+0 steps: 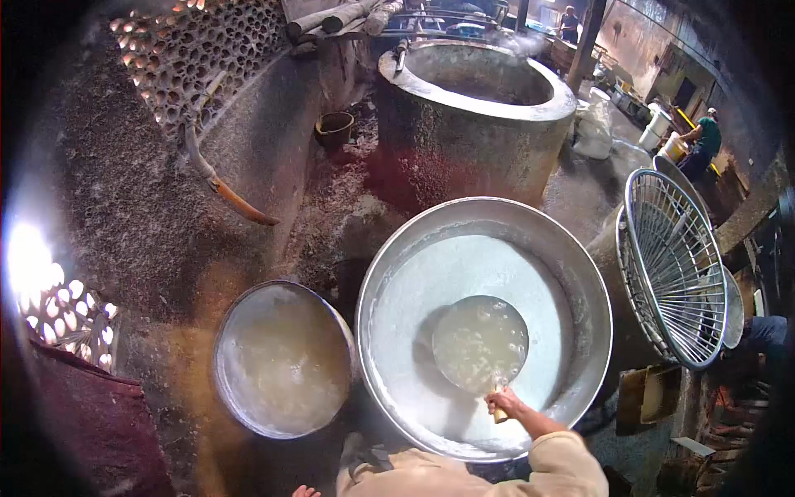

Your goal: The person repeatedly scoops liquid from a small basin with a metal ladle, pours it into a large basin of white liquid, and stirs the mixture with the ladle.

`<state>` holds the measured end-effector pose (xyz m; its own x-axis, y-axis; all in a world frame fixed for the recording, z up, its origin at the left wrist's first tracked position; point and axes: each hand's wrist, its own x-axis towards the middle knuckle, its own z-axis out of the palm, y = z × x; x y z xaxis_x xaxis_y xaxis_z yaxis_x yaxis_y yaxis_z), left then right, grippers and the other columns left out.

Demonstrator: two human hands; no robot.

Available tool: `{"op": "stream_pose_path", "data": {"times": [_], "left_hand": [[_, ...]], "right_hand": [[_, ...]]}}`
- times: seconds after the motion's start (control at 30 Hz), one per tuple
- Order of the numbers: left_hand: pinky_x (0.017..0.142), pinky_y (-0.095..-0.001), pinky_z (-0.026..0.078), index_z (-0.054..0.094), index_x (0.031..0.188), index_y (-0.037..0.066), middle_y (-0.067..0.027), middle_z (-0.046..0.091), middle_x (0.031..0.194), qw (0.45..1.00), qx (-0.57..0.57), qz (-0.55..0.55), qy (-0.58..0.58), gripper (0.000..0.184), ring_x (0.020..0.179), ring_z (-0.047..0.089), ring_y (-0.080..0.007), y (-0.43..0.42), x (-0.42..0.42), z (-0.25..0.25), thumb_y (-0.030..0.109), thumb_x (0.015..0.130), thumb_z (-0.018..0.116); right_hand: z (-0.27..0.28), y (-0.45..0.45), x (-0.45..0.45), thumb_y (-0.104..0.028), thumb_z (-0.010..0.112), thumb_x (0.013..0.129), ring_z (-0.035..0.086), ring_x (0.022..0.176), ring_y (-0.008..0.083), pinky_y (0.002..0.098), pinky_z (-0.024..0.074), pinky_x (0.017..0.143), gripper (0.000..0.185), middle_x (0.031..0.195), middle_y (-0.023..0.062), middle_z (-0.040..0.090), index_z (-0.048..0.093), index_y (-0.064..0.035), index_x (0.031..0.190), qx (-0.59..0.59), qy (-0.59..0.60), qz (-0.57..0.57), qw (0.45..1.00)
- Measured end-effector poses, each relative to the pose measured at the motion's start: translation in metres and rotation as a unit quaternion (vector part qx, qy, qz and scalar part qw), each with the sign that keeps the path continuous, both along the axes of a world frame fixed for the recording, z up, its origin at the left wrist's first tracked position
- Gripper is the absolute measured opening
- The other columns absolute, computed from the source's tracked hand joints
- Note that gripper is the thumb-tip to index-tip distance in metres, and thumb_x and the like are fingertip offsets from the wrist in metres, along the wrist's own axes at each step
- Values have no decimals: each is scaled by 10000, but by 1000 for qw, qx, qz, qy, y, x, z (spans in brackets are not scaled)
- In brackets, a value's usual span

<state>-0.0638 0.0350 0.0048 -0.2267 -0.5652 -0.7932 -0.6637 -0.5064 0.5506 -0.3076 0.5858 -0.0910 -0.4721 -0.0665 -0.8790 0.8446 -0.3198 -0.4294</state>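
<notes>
The right hand point(503, 403) (its forearm slanting in over the wide pan point(586, 340)) is clamped around the dipper handle point(500, 416).

Taken with one camera, worn on the head, from just above the near side of the wide metal pan point(590, 331). Looks forward and steeply down, with this pan close, in middle and lower middle of the frame. Catches the person's right sleeve point(556, 465) very near, at the bottom edge. Reaches at the top past the round vat point(472, 149), and much farther at upper right, to a co-worker point(708, 137). Bends straight lines strongly, and darkens toward the corners.
</notes>
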Motion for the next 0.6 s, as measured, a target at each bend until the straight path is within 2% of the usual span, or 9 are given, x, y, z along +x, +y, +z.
{"op": "stream_pose_path", "data": {"times": [0.1,0.2,0.27,0.33,0.37,0.4,0.5,0.57,0.6], "left_hand": [[874,-488,442,526,1217,53,-149,589,1134,998,-44,-33,-31,414,1012,582,-313,-1,-11,21,319,901,500],[849,-464,454,549,1189,64,-135,605,1100,995,-73,-57,-47,369,974,597,-299,-1,-34,39,279,891,527],[828,-453,461,553,1182,69,-126,610,1078,991,-91,-69,-76,354,948,603,-292,-8,-43,40,261,885,540],[536,-280,467,597,909,99,-32,619,800,983,-115,-95,-107,172,645,614,-155,-21,-53,28,245,877,513],[536,-280,467,597,909,99,-32,619,800,983,-116,-95,-111,172,645,614,-155,-23,-53,23,245,877,513],[512,-269,467,600,919,90,-34,626,801,984,-122,-102,-80,172,642,619,-147,-23,-59,22,236,880,516],[461,-216,444,595,940,77,-23,630,796,984,-124,-124,-31,163,623,614,-112,-22,-72,19,216,897,522],[465,-220,445,597,935,77,-19,631,804,978,-150,-139,44,162,619,606,-102,-27,-73,9,221,907,531],[499,-208,444,602,924,71,-11,629,811,978,-158,-134,36,161,641,602,-92,-26,-77,10,219,910,539]], "right_hand": [[-44,-7,14,41,573,748,475,438,161,329,429,413,61,566,74,479,517,17,741,-36,7,-81,996],[-74,-25,20,25,584,740,477,428,167,326,425,392,84,578,77,490,505,9,763,-3,35,-121,992],[-90,-43,19,19,585,745,468,423,155,307,419,376,120,580,57,474,480,-29,780,-53,29,-176,982],[-109,-65,17,20,583,757,460,421,149,297,412,365,152,586,48,466,454,-58,780,-95,5,-219,971],[-110,-77,12,26,579,761,452,422,143,293,405,363,159,584,45,460,449,-64,771,-118,-1,-237,964],[-106,-91,7,23,522,779,426,425,116,278,397,381,105,596,36,452,458,-58,760,-141,-16,-245,959],[-99,-128,-6,-5,522,822,405,440,88,251,386,394,135,588,3,421,434,-78,749,-283,-29,-256,924],[-98,-148,-15,-45,524,850,387,445,71,241,387,406,153,571,-14,399,425,-82,740,-421,-54,-261,867],[-89,-159,-19,-79,519,869,380,450,61,223,386,414,168,559,-20,376,415,-80,738,-512,-44,-251,820]]}}
